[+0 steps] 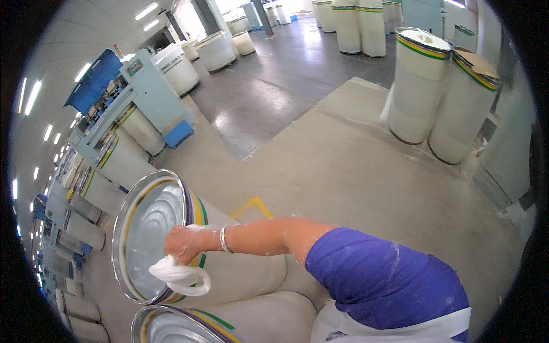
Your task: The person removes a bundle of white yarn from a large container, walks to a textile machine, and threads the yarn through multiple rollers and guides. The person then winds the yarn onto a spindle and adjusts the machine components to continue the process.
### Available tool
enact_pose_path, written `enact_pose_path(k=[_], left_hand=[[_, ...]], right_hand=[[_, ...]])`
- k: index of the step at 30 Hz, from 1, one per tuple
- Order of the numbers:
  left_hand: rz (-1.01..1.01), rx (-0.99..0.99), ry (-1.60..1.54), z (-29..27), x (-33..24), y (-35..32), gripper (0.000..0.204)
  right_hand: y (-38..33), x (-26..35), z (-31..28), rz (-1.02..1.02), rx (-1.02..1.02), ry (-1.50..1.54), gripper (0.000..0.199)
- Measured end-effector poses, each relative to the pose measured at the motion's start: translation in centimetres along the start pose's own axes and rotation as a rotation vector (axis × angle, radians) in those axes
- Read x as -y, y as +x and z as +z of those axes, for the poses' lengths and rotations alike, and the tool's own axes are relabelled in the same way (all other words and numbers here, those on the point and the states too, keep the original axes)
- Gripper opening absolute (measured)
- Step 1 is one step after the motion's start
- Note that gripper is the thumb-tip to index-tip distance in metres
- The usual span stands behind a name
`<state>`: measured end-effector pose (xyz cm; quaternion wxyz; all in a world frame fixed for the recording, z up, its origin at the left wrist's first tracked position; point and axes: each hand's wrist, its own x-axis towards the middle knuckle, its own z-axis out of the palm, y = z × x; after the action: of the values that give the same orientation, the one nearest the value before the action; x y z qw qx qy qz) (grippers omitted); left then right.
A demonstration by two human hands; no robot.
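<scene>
My right arm, in a blue sleeve and with a silver bangle at the wrist, stretches across to the left. My right hand is closed over the near edge of a tall white can with green, yellow and purple bands. A soft white bundle of cotton sliver hangs from the fist, one end looped. Whether the fingers also touch the can's metal rim I cannot tell. Inside that can the ringed grey plate shows. A second can of the same kind stands beside it at the lower edge. My left hand is out of view.
Pale blue machines with more cans line the left side. Two banded cans stand at the right, one with white fibre on top, the other with a cardboard piece. A yellow mark lies on the floor.
</scene>
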<state>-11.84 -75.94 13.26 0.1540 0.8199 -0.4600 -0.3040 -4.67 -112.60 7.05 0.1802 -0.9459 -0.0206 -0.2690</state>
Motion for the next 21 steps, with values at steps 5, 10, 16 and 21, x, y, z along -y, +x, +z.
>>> enact_pose_path(k=[5,10,16,21], left_hand=[[-0.127,-0.092,0.112,-0.5,-1.0,1.3,0.079],[-0.046,-0.203,0.212,-2.7,3.9,4.2,0.064],[-0.045,-0.085,0.634,-8.3,9.2,13.5,0.060],[0.142,-0.348,0.756,-12.3,6.7,18.6,0.053]], right_hand=[[-0.2,-0.3,-2.4,0.054,-0.041,0.194,0.029],[-3.8,2.7,-2.0,0.107,-0.441,0.509,0.030],[-23.6,4.7,-1.5,0.110,-0.199,0.576,0.036],[-39.8,9.9,-2.8,0.595,-0.124,0.536,0.030]])
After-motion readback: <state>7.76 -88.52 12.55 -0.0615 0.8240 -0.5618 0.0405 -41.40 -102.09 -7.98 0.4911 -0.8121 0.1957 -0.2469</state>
